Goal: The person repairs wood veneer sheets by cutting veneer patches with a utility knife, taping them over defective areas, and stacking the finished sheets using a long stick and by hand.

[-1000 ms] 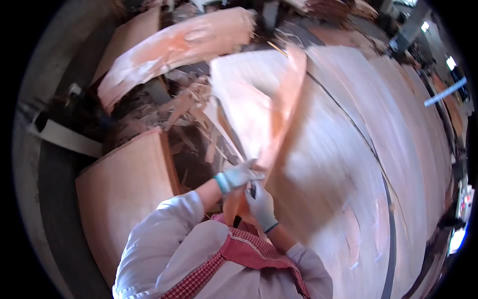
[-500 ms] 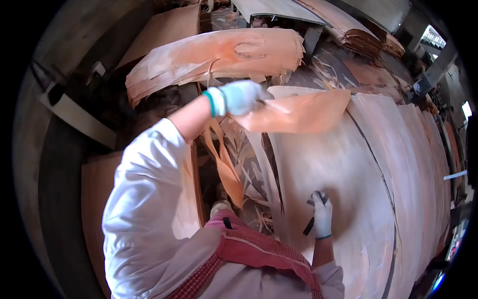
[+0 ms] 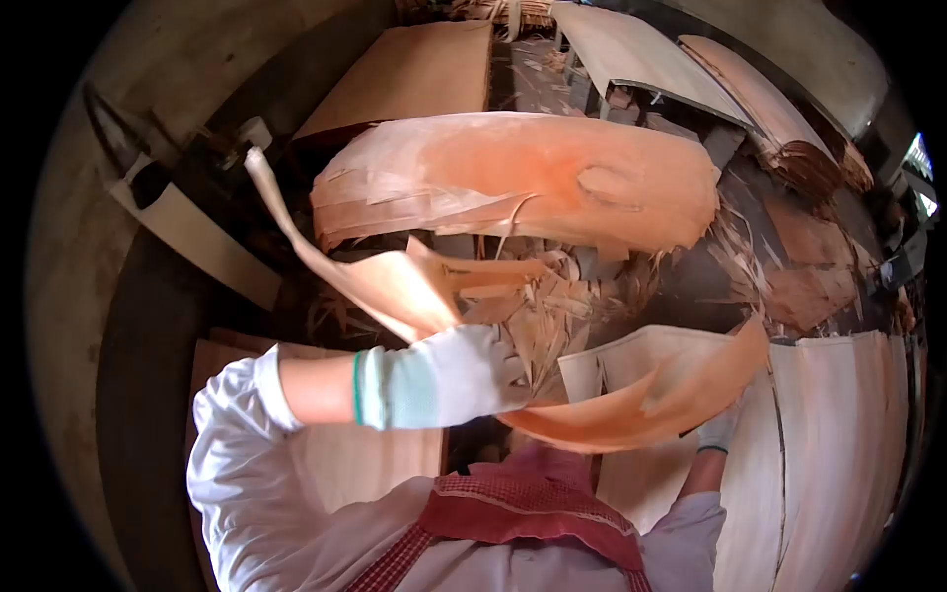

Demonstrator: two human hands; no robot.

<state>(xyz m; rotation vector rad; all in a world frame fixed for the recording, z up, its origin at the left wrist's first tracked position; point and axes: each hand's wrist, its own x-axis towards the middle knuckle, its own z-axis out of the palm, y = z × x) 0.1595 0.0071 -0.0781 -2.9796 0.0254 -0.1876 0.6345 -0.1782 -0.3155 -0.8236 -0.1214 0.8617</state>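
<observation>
My left hand (image 3: 464, 375), in a white knit glove with a green cuff, is closed around a long torn strip of orange-tan wood veneer (image 3: 631, 400). One part of the strip curves off to the right; another twisted part (image 3: 385, 286) trails up and left. My right hand (image 3: 716, 432), also gloved, is low on the right, over the pale veneer sheets (image 3: 838, 424). The strip covers most of its fingers. A dark end of the small knife-like tool (image 3: 688, 432) shows beside it.
A curved stack of orange veneer (image 3: 513, 178) lies ahead. Torn veneer scraps (image 3: 552, 316) litter the floor between the stacks. More sheets lie on the far left (image 3: 404, 79) and far right (image 3: 641, 59). A pale board (image 3: 197, 237) leans at the left.
My left hand has come down and closer with the veneer strip, whose trailing part has swung up to the left. My right hand is now further right, partly behind the strip. The view has shifted.
</observation>
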